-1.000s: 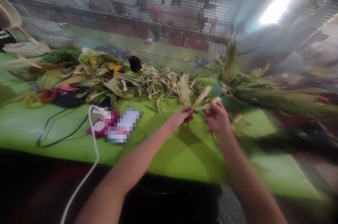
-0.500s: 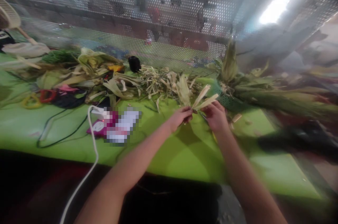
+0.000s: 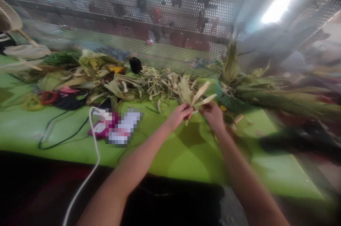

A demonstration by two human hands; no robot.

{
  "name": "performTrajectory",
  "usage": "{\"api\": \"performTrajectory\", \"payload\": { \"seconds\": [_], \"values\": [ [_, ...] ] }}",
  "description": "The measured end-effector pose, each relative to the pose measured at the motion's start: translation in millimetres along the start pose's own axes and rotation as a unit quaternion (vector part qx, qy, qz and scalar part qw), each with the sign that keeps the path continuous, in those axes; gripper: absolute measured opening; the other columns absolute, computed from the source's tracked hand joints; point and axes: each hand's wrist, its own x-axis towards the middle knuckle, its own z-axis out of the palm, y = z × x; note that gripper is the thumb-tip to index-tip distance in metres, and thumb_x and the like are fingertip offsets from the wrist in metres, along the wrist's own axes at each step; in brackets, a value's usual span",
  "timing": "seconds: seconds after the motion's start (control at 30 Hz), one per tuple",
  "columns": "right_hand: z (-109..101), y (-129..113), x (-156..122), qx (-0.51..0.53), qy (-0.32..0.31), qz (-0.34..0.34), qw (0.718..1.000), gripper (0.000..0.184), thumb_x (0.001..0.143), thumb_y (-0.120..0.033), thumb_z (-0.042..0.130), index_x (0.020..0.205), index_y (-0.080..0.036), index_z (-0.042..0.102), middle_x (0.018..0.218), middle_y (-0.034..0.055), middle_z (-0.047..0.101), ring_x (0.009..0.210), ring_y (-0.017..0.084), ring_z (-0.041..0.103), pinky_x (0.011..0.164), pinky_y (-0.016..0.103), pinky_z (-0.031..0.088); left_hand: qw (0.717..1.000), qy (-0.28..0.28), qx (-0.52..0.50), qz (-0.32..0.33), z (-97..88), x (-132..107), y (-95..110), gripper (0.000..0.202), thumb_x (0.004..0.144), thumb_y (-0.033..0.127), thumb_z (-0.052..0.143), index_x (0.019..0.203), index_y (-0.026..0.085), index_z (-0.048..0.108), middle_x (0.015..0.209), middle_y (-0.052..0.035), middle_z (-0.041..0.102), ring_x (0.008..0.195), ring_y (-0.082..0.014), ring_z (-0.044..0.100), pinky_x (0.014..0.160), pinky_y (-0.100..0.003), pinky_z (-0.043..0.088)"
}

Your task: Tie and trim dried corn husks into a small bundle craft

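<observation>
Both my hands meet over the green table [image 3: 186, 155], pinching a small bunch of dry corn husk strips [image 3: 198, 96] that fans upward. My left hand [image 3: 179, 115] is closed on the base of the bunch. My right hand [image 3: 213, 115] is closed on the same husks from the right, its fingers pressed together. Right behind the bunch lies a loose pile of pale husks [image 3: 162, 82].
Green corn leaves and stalks [image 3: 266, 93] lie at the right beside a green mesh basket [image 3: 230, 102]. More husks [image 3: 93, 66], coloured rings [image 3: 39, 98], a black cable [image 3: 61, 126], a white cable [image 3: 92, 158] and a pink packet [image 3: 102, 126] sit at the left. A perforated metal screen [image 3: 160, 23] backs the table.
Both hands have shifted a little up and left with the husk bunch, and the strips have fanned slightly wider. Nothing else on the table has moved.
</observation>
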Motion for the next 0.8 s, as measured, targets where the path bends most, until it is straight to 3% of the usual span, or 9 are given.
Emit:
{"api": "performTrajectory", "payload": {
  "seconds": [0.1,0.17,0.33,0.5,0.57,0.67,0.8],
  "values": [
    [-5,-9,-3,-0.035,0.003,-0.079,0.996,0.031,0.063,-0.028,0.078,0.094,-0.023,0.074,0.101,0.0045,0.069,0.1,0.025,0.06,0.095,0.042,0.045,0.999,0.017,0.043,-0.004,-1.0,2,-7,0.025,0.087,0.041,0.058,0.084,0.017,0.055,0.062,0.0032,0.049,0.054,-0.0082,0.042,0.055,-0.024,0.031],
    [-5,-13,-7,0.005,-0.02,-0.093,0.995,0.026,0.07,-0.031,0.076,0.095,-0.025,0.075,0.105,0.0033,0.069,0.105,0.025,0.06,0.1,0.042,0.042,0.998,0.028,0.061,-0.008,-1.4,4,-11,0.024,0.087,0.04,0.057,0.081,0.017,0.053,0.061,0.0033,0.049,0.054,-0.0083,0.042,0.055,-0.024,0.031],
    [1,-22,-17,0.084,0.004,-0.09,0.992,0.012,0.077,-0.034,0.074,0.085,-0.025,0.074,0.088,0.0022,0.072,0.086,0.021,0.064,0.086,0.038,0.049,0.998,0.044,0.046,-0.015,2.2,4,-9,0.017,0.089,0.032,0.052,0.082,0.016,0.056,0.059,0.0032,0.047,0.053,-0.0088,0.04,0.054,-0.023,0.029],
    [7,-29,-23,-0.036,-0.116,-0.223,0.967,0.002,0.079,-0.031,0.074,0.08,-0.03,0.075,0.084,0.0014,0.074,0.082,0.022,0.063,0.08,0.04,0.048,0.992,0.122,-0.036,-0.005,9.9,1,0,0.015,0.086,0.027,0.056,0.077,0.016,0.052,0.06,0.0045,0.044,0.053,-0.0074,0.038,0.054,-0.022,0.028],
    [8,-30,-24,-0.078,-0.147,-0.252,0.953,0.003,0.08,-0.031,0.073,0.082,-0.032,0.076,0.083,0.0013,0.074,0.08,0.023,0.062,0.077,0.04,0.048,0.988,0.137,-0.067,-0.011,10.3,2,-1,0.013,0.084,0.026,0.058,0.077,0.016,0.052,0.062,0.0045,0.045,0.054,-0.007,0.038,0.054,-0.022,0.029],
    [8,-30,-23,-0.098,-0.14,-0.267,0.948,0.007,0.082,-0.03,0.071,0.086,-0.033,0.076,0.088,0.0017,0.074,0.083,0.023,0.063,0.078,0.04,0.048,0.985,0.128,-0.11,-0.025,6.8,4,-4,0.014,0.081,0.027,0.061,0.078,0.016,0.052,0.063,0.0042,0.047,0.056,-0.0074,0.041,0.055,-0.021,0.031],
    [8,-32,-23,-0.112,-0.151,-0.286,0.94,0.02,0.085,-0.018,0.064,0.093,-0.033,0.075,0.096,0.002,0.074,0.091,0.023,0.064,0.083,0.04,0.048,0.982,0.113,-0.15,-0.021,1.2,6,-6,0.017,0.078,0.029,0.063,0.078,0.017,0.051,0.069,0.003,0.051,0.063,-0.0081,0.046,0.059,-0.021,0.034]
  ]
}}
